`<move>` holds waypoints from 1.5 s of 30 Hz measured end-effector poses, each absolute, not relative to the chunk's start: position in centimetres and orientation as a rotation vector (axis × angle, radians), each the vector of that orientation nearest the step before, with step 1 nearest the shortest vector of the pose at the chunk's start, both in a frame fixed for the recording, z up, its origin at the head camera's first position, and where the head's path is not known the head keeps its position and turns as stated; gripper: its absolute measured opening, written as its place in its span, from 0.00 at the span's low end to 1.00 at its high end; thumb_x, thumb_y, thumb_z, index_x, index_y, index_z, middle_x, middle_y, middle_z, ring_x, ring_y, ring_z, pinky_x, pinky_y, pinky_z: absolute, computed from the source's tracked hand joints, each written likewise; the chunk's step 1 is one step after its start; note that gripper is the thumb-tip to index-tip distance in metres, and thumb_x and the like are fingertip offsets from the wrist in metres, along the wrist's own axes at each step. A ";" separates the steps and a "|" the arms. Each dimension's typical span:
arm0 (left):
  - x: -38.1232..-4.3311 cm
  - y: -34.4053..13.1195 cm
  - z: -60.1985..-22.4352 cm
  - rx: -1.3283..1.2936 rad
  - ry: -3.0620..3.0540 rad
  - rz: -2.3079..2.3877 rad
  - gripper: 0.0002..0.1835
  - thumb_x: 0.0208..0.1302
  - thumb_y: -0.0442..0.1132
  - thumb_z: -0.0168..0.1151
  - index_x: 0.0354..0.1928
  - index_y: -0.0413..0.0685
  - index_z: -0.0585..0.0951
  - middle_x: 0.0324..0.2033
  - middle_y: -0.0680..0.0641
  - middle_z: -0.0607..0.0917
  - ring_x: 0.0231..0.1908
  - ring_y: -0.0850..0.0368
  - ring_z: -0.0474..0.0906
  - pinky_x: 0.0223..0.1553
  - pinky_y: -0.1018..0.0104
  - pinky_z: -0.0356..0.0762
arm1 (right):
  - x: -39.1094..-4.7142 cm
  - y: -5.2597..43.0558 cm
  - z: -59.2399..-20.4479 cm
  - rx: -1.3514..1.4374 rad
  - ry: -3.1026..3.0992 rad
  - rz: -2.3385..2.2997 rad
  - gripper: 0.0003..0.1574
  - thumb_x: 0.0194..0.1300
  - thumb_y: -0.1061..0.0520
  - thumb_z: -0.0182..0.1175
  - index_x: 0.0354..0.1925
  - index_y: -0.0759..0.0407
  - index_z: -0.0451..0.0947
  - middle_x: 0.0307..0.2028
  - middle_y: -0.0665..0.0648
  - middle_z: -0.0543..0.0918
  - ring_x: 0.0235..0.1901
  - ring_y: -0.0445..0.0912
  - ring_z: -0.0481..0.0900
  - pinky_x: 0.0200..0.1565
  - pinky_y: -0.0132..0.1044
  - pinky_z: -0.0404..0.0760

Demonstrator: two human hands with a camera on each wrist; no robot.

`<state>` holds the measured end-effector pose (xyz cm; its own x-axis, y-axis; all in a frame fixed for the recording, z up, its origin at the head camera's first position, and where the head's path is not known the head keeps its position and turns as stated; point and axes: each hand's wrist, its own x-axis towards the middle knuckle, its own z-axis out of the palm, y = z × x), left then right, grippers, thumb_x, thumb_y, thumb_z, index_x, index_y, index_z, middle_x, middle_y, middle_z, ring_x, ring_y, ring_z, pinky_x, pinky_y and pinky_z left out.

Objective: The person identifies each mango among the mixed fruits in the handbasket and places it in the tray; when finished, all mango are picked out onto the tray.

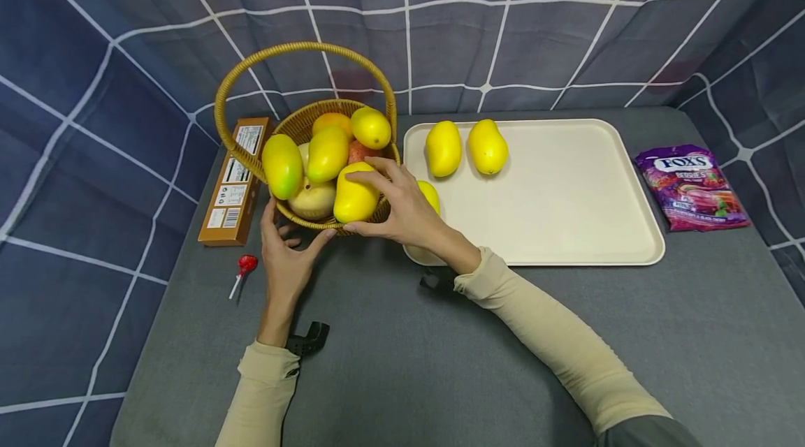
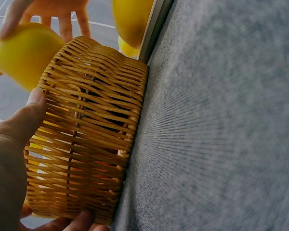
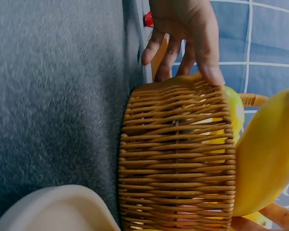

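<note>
My right hand [image 1: 405,206] holds a yellow mango [image 1: 356,195] at the front right of the wicker basket [image 1: 289,126], with thumb and fingers on either side of it. In the left wrist view the same mango [image 2: 26,53] sits over the basket's rim. My left hand [image 1: 286,265] grips the basket's front left side, its thumb on the rim and its fingers around the woven wall [image 2: 86,130]. Inside the basket lie two green-yellow mangoes [image 1: 283,166], a yellow lemon-like fruit [image 1: 371,127], an orange fruit [image 1: 332,122], a pale round fruit [image 1: 312,200] and a partly hidden reddish fruit [image 1: 361,151].
Right of the basket, a cream tray [image 1: 553,195] bears two yellow mangoes [image 1: 444,149] and another yellow fruit [image 1: 430,195] partly behind my right hand. A brown box [image 1: 229,188] and a red lollipop [image 1: 247,264] lie at the left. A purple candy bag [image 1: 692,188] lies far right.
</note>
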<state>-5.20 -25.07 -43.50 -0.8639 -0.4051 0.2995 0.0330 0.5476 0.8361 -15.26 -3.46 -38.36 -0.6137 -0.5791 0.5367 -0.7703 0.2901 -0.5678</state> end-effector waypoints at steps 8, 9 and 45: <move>-5.3 -25.1 -43.3 0.286 -2.317 -1.267 0.57 0.49 0.43 0.79 0.77 0.62 0.51 0.73 0.48 0.59 0.53 0.46 0.73 0.46 0.55 0.74 | -14.8 -1.9 -37.5 1.245 -2.294 1.249 0.47 0.45 0.38 0.77 0.62 0.48 0.74 0.66 0.63 0.67 0.66 0.52 0.65 0.65 0.51 0.66; -5.3 -25.1 -43.3 0.290 -2.317 -1.268 0.57 0.49 0.43 0.79 0.77 0.62 0.51 0.73 0.49 0.59 0.54 0.46 0.73 0.46 0.55 0.74 | -14.7 -1.6 -37.5 1.245 -2.294 1.254 0.47 0.45 0.39 0.77 0.62 0.49 0.74 0.66 0.64 0.66 0.66 0.52 0.65 0.65 0.51 0.67; -5.4 -25.1 -43.4 0.333 -2.320 -1.318 0.56 0.50 0.43 0.78 0.76 0.68 0.51 0.72 0.49 0.59 0.55 0.47 0.72 0.46 0.66 0.71 | -15.7 12.7 -41.9 1.148 -2.484 1.186 0.48 0.38 0.53 0.82 0.59 0.54 0.75 0.68 0.67 0.62 0.68 0.56 0.62 0.64 0.54 0.67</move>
